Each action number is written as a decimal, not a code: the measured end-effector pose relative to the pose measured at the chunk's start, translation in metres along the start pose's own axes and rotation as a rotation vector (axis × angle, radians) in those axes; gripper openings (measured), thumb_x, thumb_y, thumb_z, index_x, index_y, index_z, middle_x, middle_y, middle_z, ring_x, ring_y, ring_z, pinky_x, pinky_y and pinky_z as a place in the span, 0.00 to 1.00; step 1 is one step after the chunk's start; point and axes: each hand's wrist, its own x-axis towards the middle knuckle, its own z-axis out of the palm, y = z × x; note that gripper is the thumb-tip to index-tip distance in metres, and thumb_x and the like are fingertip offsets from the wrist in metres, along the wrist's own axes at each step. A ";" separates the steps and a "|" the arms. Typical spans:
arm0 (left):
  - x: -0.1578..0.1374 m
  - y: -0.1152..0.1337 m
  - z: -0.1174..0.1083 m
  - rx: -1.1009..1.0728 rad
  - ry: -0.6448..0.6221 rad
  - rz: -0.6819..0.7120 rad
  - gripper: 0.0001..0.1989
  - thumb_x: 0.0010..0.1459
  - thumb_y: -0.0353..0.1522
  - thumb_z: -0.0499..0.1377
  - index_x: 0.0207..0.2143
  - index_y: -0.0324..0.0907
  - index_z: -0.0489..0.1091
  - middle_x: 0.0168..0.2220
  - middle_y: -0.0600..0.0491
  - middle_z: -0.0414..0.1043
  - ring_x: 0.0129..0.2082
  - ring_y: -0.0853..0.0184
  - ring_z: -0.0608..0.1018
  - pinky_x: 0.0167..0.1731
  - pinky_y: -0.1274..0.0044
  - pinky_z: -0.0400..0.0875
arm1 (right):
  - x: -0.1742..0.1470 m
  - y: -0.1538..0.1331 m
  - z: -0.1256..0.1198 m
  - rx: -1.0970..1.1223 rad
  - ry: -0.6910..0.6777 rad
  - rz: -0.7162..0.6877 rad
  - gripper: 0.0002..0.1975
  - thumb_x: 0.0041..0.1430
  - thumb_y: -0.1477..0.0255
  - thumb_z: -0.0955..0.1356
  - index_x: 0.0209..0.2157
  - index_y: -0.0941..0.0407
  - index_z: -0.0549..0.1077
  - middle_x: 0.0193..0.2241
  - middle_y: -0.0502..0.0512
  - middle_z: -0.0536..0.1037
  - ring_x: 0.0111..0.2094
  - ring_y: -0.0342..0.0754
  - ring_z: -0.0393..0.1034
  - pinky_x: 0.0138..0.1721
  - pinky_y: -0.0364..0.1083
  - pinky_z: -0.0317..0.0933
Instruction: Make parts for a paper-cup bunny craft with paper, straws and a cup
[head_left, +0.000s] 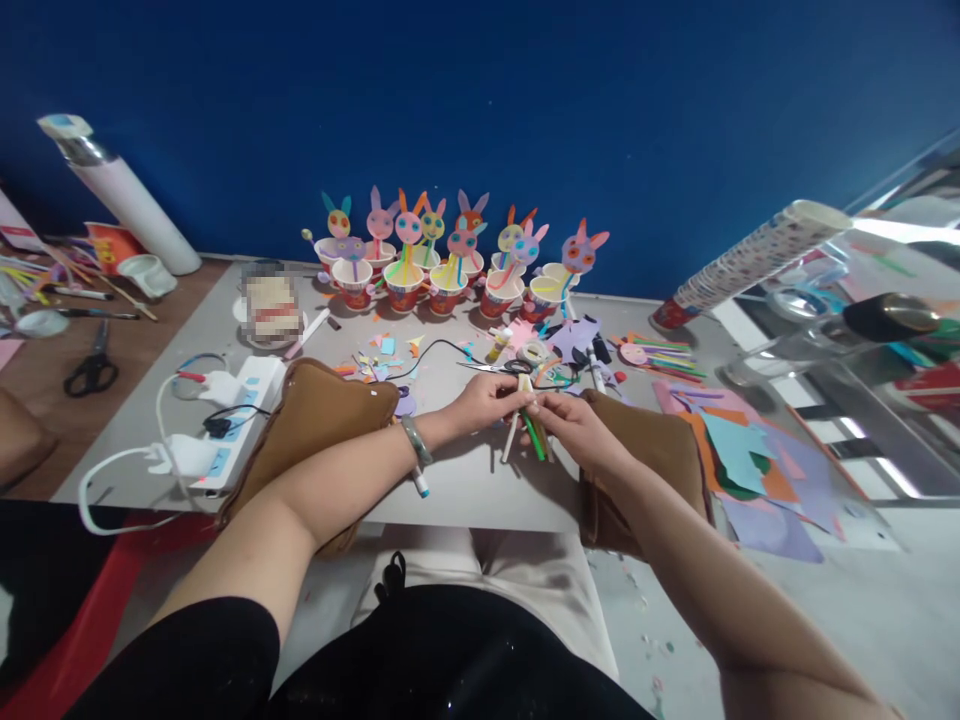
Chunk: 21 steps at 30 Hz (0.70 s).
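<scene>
While two hands (489, 402) (577, 428) hold one stick bundle (533, 432), two cushions (319, 410) (660, 435) lie nearby.

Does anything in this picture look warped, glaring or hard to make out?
In the head view, the stacked paper cups and white thermos lean outward, likely lens distortion; white glare streaks the right edge; a pixelated patch hides detail at left; the sticks in hand look slightly soft.

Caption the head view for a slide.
Left hand and right hand hold thin sticks before cups with rabbit-eared faces.
</scene>
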 end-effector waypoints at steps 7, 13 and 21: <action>0.002 -0.001 0.000 -0.265 -0.020 -0.120 0.20 0.54 0.45 0.61 0.31 0.35 0.70 0.19 0.59 0.62 0.17 0.78 0.64 0.19 0.82 0.56 | -0.004 0.007 0.007 0.044 0.039 0.065 0.20 0.49 0.53 0.74 0.30 0.55 0.72 0.22 0.49 0.75 0.23 0.44 0.70 0.25 0.42 0.62; 0.003 0.002 0.000 -0.283 0.037 -0.200 0.10 0.60 0.37 0.58 0.32 0.38 0.67 0.19 0.60 0.62 0.16 0.78 0.64 0.18 0.84 0.55 | -0.017 -0.007 -0.010 -0.305 -0.120 0.055 0.20 0.54 0.52 0.70 0.28 0.56 0.73 0.22 0.51 0.75 0.22 0.43 0.65 0.24 0.43 0.57; 0.004 0.008 0.004 -0.365 0.166 -0.321 0.10 0.64 0.32 0.51 0.31 0.38 0.65 0.26 0.55 0.69 0.22 0.77 0.69 0.22 0.83 0.62 | -0.025 -0.014 -0.074 -1.065 0.294 0.070 0.08 0.54 0.62 0.67 0.28 0.52 0.71 0.24 0.54 0.76 0.28 0.51 0.70 0.32 0.50 0.61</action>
